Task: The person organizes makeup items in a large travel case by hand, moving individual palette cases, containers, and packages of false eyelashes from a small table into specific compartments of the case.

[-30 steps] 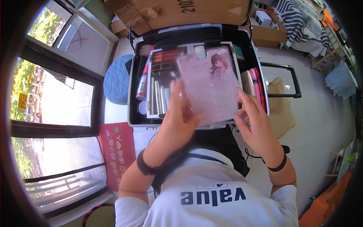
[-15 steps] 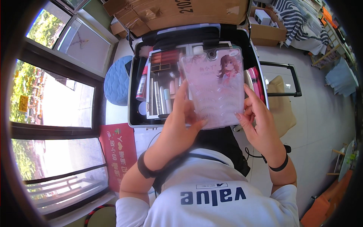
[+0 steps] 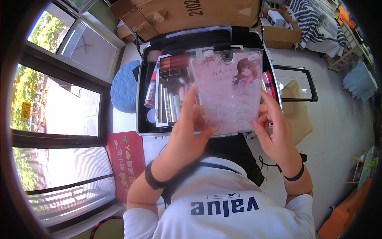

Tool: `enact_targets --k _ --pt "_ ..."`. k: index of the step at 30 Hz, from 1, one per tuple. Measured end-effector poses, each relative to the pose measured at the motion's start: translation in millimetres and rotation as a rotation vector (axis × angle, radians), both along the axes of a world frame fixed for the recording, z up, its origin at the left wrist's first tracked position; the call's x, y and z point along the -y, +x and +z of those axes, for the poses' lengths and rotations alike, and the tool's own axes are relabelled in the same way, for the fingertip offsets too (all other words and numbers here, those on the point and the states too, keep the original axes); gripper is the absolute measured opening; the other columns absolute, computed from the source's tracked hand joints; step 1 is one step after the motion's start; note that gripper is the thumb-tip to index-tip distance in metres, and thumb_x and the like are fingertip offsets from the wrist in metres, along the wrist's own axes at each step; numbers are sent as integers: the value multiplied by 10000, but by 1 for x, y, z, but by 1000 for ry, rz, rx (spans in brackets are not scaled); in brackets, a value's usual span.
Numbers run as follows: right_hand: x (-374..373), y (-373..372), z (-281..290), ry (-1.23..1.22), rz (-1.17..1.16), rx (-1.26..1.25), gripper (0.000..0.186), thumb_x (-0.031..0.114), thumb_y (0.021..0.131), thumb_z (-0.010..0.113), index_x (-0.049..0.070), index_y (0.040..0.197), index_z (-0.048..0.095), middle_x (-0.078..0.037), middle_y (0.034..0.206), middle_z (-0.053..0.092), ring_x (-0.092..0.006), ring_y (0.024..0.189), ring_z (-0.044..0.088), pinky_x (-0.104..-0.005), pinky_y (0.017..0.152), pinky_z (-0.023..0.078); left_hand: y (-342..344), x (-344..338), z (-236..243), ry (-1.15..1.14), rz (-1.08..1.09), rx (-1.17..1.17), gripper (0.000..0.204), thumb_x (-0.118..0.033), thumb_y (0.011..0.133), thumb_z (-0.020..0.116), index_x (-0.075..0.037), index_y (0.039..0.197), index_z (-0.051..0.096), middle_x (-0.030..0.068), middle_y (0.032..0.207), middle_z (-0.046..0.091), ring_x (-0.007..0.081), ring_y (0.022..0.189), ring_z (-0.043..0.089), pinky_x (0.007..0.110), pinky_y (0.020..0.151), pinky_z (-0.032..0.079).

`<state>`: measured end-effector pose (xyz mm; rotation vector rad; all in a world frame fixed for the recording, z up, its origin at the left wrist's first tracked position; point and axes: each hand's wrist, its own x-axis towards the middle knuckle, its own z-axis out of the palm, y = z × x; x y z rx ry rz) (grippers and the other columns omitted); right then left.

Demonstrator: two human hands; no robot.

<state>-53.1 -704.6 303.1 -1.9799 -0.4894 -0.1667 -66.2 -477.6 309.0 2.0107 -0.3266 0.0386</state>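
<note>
Between my two hands, a flat clear pack of false eyelashes (image 3: 229,95) is held up, its pink card printed with a long-haired cartoon figure and rows of lashes below. My left hand (image 3: 189,125) grips its left edge, thumb at the lower corner. On the right edge, the fingers and thumb of my right hand (image 3: 270,129) pinch the pack. Behind it lies an open makeup case (image 3: 138,123) with a metal rim. A clear-lidded tray (image 3: 157,103) in the case holds several tubes and palettes; the pack hides its right part.
A large cardboard box (image 3: 167,16) stands behind the case. At the left are a blue quilted stool (image 3: 123,87), a red mat (image 3: 127,163) and glazed doors (image 3: 59,107). The case's pull handle (image 3: 312,83) and a beige cloth (image 3: 298,115) are at the right.
The pack has tilted slightly and moved a little to the right, so its print and lashes show more clearly. Both hands keep their hold on it.
</note>
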Motion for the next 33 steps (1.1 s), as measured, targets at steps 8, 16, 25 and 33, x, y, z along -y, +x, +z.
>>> enact_targets --k 8,16,25,33 --pt "0 -2 4 4 0 20 640 -47 780 644 14 1352 366 -71 848 539 -116 588 457 -230 555 419 -2 2 -6 -18 1 53 912 101 765 642 -66 1461 76 94 855 556 153 758 541 256 710 454" --pt "1 -3 6 -32 -15 14 610 -20 792 640 10 1342 378 -62 834 530 -121 590 446 -233 560 417 -4 1 -8 4 -14 2 818 83 788 633 -22 1451 165 71 902 524 134 769 524 250 705 456" --pt "0 -4 7 -31 -10 -20 578 -4 804 633 1 1330 393 -60 819 518 -124 591 445 -236 551 410 -3 -2 -13 -26 -61 -74 783 82 825 591 -14 1458 139 71 941 526 119 789 530 246 714 458" --pt "3 -3 4 -12 18 -40 551 14 827 615 -1 1336 403 -66 828 511 -126 584 431 -237 543 399 0 -2 -4 -135 -80 -310 716 72 877 520 -7 1460 113 56 1049 522 84 825 517 212 709 451"
